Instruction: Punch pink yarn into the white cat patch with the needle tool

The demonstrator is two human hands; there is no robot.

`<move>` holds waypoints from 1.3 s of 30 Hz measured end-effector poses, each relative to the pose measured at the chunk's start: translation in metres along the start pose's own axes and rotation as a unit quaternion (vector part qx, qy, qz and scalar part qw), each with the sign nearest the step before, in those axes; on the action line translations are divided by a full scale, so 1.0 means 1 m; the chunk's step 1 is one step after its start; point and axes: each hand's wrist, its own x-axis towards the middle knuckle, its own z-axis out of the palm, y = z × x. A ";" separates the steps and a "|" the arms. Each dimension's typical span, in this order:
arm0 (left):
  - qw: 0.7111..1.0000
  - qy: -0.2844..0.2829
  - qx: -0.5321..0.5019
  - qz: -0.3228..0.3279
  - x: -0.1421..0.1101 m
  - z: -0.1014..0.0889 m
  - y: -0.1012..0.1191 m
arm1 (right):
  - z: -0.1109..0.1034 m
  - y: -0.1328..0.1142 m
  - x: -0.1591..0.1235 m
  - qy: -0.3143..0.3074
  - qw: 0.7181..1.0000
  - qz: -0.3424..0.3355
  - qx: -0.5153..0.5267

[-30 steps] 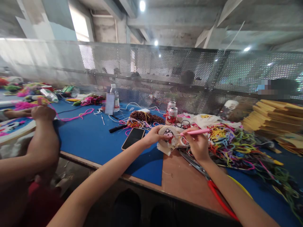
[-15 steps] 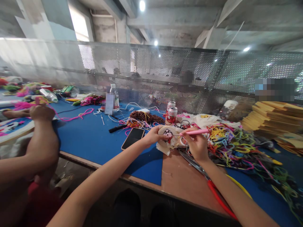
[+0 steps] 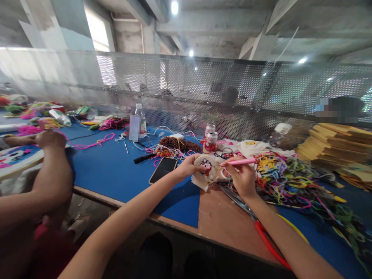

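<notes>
Glare at window [image 3: 98, 28], eleven o'clock; ceiling lamps [image 3: 174, 7] flare between twelve and two. Dark below the table [image 3: 223, 221] at six; soft shadow on blue mat [image 3: 107, 166]. Wide-angle stretching at edges; pixelated patch at three.

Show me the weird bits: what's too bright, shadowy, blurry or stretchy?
Head view: ceiling lamp and window glare white; a shadow darkens the blue mat beside the left forearm; a head behind the mesh screen is blocky; everything near the edges looks stretched.

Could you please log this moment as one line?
left hand: holds hoop | right hand: holds pink tool, tip at hoop | phone: beside left hand
</notes>
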 end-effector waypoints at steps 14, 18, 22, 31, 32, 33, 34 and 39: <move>1.000 -0.019 -0.001 0.009 0.001 -0.002 -0.004 | 0.001 0.003 -0.002 0.013 1.000 -0.014 -0.013; 1.000 -0.021 0.000 0.005 0.001 -0.002 -0.003 | 0.000 0.003 -0.003 0.025 0.999 -0.028 -0.016; 1.000 -0.025 0.003 0.009 0.001 -0.001 -0.004 | 0.000 0.003 -0.003 0.021 0.998 -0.046 -0.022; 0.999 -0.044 -0.006 0.020 0.001 -0.002 -0.006 | 0.002 0.001 -0.002 0.018 0.995 -0.091 -0.028; 0.999 -0.047 -0.010 0.020 0.001 -0.002 -0.007 | 0.002 0.001 -0.002 0.018 0.995 -0.095 -0.031; 0.999 -0.049 -0.013 0.021 0.001 -0.002 -0.007 | 0.002 0.000 -0.003 0.017 0.994 -0.099 -0.034; 0.998 -0.050 -0.015 0.021 0.001 -0.002 -0.007 | 0.002 0.000 -0.003 0.013 0.994 -0.103 -0.037; 0.998 -0.058 -0.028 0.011 -0.001 0.000 -0.004 | 0.002 0.001 -0.004 0.008 0.989 -0.128 -0.071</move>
